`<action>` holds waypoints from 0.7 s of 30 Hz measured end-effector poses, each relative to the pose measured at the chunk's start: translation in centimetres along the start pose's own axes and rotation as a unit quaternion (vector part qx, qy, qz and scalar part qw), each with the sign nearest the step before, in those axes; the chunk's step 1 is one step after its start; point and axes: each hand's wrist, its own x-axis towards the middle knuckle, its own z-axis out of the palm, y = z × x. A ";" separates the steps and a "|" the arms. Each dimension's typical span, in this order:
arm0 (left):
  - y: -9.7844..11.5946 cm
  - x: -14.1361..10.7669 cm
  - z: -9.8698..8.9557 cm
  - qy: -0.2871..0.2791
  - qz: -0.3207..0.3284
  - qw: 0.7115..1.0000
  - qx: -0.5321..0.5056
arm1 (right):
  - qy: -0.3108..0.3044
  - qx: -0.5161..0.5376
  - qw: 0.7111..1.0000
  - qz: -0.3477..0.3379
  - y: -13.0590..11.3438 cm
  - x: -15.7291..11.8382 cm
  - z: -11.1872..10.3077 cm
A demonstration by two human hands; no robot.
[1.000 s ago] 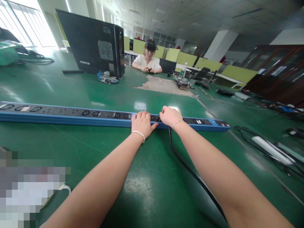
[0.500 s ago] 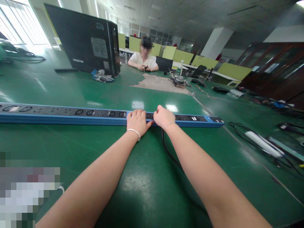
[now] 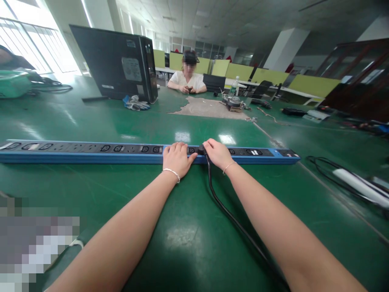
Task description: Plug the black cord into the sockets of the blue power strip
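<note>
A long blue power strip [image 3: 133,158] with a black socket face lies across the green table. My left hand [image 3: 176,159] rests over its middle, fingers on the top face and thumb apart toward the right. Just right of that thumb, a black plug [image 3: 201,149] sits at the strip's sockets. My right hand [image 3: 217,153] is closed beside the plug, its fingertips touching the plug's right side. From the plug a black cable [image 3: 223,207] runs down toward me, under my right forearm. Whether the plug is fully seated cannot be seen.
A black computer case [image 3: 118,65] stands at the back left, with gloves [image 3: 135,103] beside it. A person [image 3: 188,77] sits across the table. Farther right are a bottle [image 3: 234,86], tools, and a white bar [image 3: 358,186] with cables. A green basket [image 3: 13,84] is far left.
My right hand has shifted right and loosened around the plug, which now shows together with more of the cable. My left hand has stayed on the strip. The camera view has shifted slightly.
</note>
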 end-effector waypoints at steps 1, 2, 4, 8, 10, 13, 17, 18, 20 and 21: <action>0.0 0.0 -0.1 0.000 -0.001 1.000 0.002 | 0.013 -0.014 1.000 -0.020 0.6 -0.5 0.0; 0.1 0.0 -0.1 0.001 -0.002 1.000 0.004 | 0.030 -0.036 0.998 -0.033 1.3 -0.9 0.1; 0.1 0.0 -0.3 -0.004 -0.005 1.000 0.007 | 0.080 -0.077 0.993 -0.046 2.5 -1.9 0.5; 0.0 0.2 -0.6 -0.031 -0.015 0.999 0.009 | 0.157 -0.082 0.982 -0.069 4.0 -2.8 1.5; 0.2 0.4 -1.0 -0.037 -0.032 0.999 0.009 | 0.160 -0.062 0.982 -0.079 4.2 -2.7 2.0; 1.4 0.9 -1.8 -0.025 -0.057 0.998 0.007 | 0.158 -0.040 0.983 -0.085 4.1 -2.4 2.3; 4.2 2.6 -2.9 -0.091 -0.069 0.993 -0.006 | 0.160 -0.019 0.983 -0.084 4.1 -2.3 2.4; 4.9 3.3 -3.1 -0.128 -0.078 0.989 0.004 | 0.159 -0.015 0.984 -0.083 4.1 -2.3 2.3; 6.1 4.6 -3.3 -0.183 -0.080 0.979 0.034 | 0.156 -0.009 0.984 -0.081 4.1 -2.3 2.3; 6.5 5.3 -3.3 -0.195 -0.075 0.977 0.049 | 0.155 -0.007 0.985 -0.079 4.1 -2.4 2.3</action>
